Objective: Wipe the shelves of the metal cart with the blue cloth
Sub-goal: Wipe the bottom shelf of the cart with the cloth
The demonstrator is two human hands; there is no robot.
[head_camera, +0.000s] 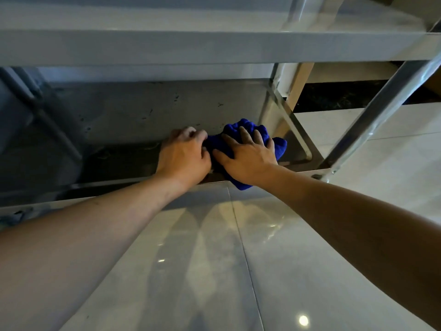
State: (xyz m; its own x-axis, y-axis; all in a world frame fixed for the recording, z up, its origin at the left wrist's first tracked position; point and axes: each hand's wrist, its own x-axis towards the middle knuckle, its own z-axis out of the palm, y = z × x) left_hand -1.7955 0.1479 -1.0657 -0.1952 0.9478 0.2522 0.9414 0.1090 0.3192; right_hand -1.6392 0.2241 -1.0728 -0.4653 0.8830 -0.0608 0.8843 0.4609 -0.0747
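The metal cart's bottom shelf (pixel 133 111) is a dull, spotted steel tray low in front of me, under an upper shelf (pixel 191 46). A crumpled blue cloth (pixel 248 129) lies at the shelf's right front corner, with a fold hanging over the front rim. My right hand (pixel 248 156) presses flat on the cloth with fingers spread. My left hand (pixel 185 154) sits beside it on the left, fingers curled onto the cloth's left edge.
A shiny cart leg (pixel 372 120) slants up at the right, with a second post (pixel 284 108) behind the cloth. Glossy white floor tiles (pixel 238 259) lie below my arms. A dark grey frame (pixel 40 111) stands at the left.
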